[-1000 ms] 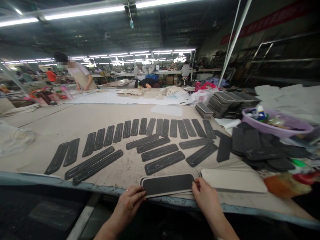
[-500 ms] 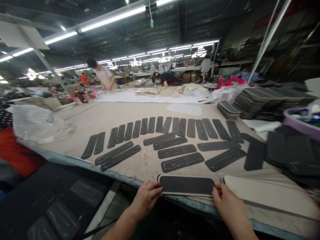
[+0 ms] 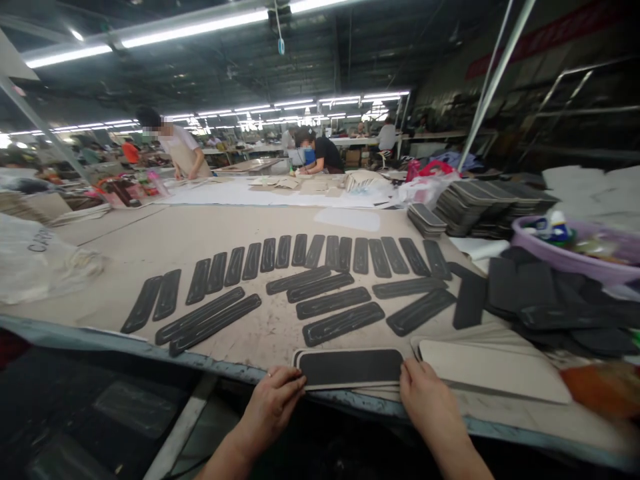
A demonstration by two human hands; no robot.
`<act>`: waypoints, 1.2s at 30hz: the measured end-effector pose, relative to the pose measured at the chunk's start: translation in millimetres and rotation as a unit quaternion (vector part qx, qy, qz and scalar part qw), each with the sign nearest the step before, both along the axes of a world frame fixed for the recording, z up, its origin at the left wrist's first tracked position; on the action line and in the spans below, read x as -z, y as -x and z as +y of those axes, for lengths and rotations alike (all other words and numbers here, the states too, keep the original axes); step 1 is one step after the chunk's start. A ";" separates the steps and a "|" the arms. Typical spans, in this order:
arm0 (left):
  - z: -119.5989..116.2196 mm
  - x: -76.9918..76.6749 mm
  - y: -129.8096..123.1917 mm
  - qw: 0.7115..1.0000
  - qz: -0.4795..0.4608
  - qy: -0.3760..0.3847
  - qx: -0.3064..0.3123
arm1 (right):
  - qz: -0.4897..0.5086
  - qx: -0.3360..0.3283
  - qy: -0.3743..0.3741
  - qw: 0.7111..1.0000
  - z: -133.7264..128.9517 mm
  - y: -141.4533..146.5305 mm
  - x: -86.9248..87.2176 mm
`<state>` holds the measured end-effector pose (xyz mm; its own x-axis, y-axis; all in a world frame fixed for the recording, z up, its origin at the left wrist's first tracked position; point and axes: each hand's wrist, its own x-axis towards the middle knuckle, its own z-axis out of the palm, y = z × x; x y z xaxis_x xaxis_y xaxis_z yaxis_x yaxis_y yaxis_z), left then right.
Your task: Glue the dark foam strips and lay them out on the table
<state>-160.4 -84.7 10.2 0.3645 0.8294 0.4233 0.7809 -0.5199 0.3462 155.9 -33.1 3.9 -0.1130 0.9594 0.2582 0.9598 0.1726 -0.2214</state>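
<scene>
A wide tan tabletop [image 3: 240, 230] fills the middle of the view. Across its centre lie dark strips [image 3: 343, 323] with glossy streaks, most standing in a curved row toward the far edge, others lying slantwise nearer the near edge. Near the far right corner stand tall stacks of dark, pale-edged pieces [image 3: 487, 203]. By the right edge sits a purple basin [image 3: 575, 255] with bottles in it, and just in front of it a heap of loose black pieces [image 3: 525, 287]. Fanned beige sheets [image 3: 493, 367] lie along the near edge, toward the right corner.

The dark panel [image 3: 353, 367], bordered in pale beige, is at the near edge, left of those sheets, with pale layers showing under it. The left hand [image 3: 273, 403] grasps its left end with bent fingers; the right hand [image 3: 429, 397] grips its right end. A small ring [image 3: 271, 375] shows on a left finger.
</scene>
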 end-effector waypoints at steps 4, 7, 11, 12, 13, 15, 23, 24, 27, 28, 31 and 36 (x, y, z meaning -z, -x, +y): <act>1.6 1.1 1.1 1.000 0.009 -0.009 0.003 | -0.055 -0.041 -0.003 0.998 -9.1 3.2 -13.4; 1.7 0.0 1.3 1.000 0.010 -0.009 0.003 | -0.071 0.028 0.002 0.997 -18.9 11.5 -24.5; 1.6 -0.4 0.8 1.000 0.007 -0.019 -0.004 | -0.023 -0.007 -0.015 1.000 -29.8 39.3 -29.6; 1.7 0.0 0.7 1.000 0.008 -0.024 -0.005 | -0.003 -0.057 -0.013 0.998 -31.4 49.5 -27.6; 1.9 0.6 0.6 1.000 0.009 -0.028 -0.005 | 0.014 -0.112 -0.005 0.994 -32.6 60.4 -24.2; 2.5 1.9 0.7 0.999 0.010 -0.032 -0.004 | 0.035 -0.206 0.012 0.978 -33.2 82.0 -14.9; 1.3 1.8 -1.5 1.000 0.022 -0.019 -0.013 | 0.020 -0.245 0.084 0.966 -24.3 77.8 9.6; 0.7 1.7 -2.1 0.999 0.022 -0.015 -0.017 | 0.007 -0.213 0.073 0.974 -22.5 65.0 12.7; -1.8 1.7 -3.4 1.000 0.014 -0.001 -0.026 | -0.027 -0.131 0.032 0.991 -18.0 26.8 23.9; -2.8 1.6 -3.5 1.000 0.008 0.004 -0.028 | -0.034 -0.114 0.017 0.993 -17.2 17.2 27.4; -5.6 1.4 -2.6 0.998 -0.023 0.021 -0.046 | -0.044 -0.093 -0.014 0.995 -16.7 3.2 35.3; -7.4 1.5 -3.8 0.977 -0.162 0.098 -0.100 | -0.039 -0.089 -0.041 0.994 -16.3 7.0 43.0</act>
<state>-156.7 -92.1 8.7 0.0600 0.9469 0.3160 0.6930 -0.2674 0.6695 148.9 -49.3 -39.1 -0.3012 0.8988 0.3184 0.9264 0.3549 -0.1257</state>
